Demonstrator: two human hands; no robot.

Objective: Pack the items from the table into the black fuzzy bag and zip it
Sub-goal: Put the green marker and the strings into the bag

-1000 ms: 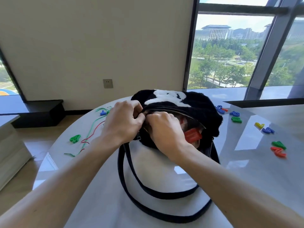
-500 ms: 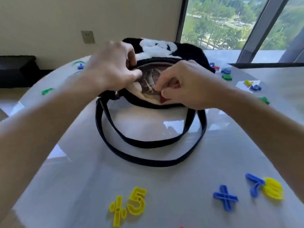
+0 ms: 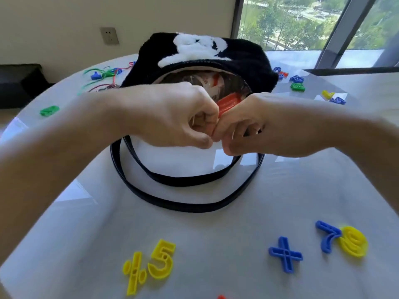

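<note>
A black fuzzy bag (image 3: 241,59) with a white plush patch on its upper flap lies on its side on the round, glossy white table (image 3: 216,223), beyond the middle of it. Its mouth gapes toward the camera. Inside show crinkled clear wrapping and a flat red plastic piece (image 3: 229,102). The bag's two black straps (image 3: 183,182) loop over the tabletop on the near side.

Both hands meet at the near edge of the opening, directly in front of the bag. The left hand (image 3: 172,117) and the right hand (image 3: 259,126) have their fingers curled tight, fingertips touching each other. They seem to pinch the bag's near rim, though the hands hide the exact spot.

On the near part of the table, well apart from the bag, lie a yellow percent sign (image 3: 135,272), a yellow five (image 3: 162,262), a blue plus (image 3: 285,254), a blue seven (image 3: 327,238) and a yellow nine (image 3: 354,244). A green plastic piece (image 3: 49,110) lies at the far left.
</note>
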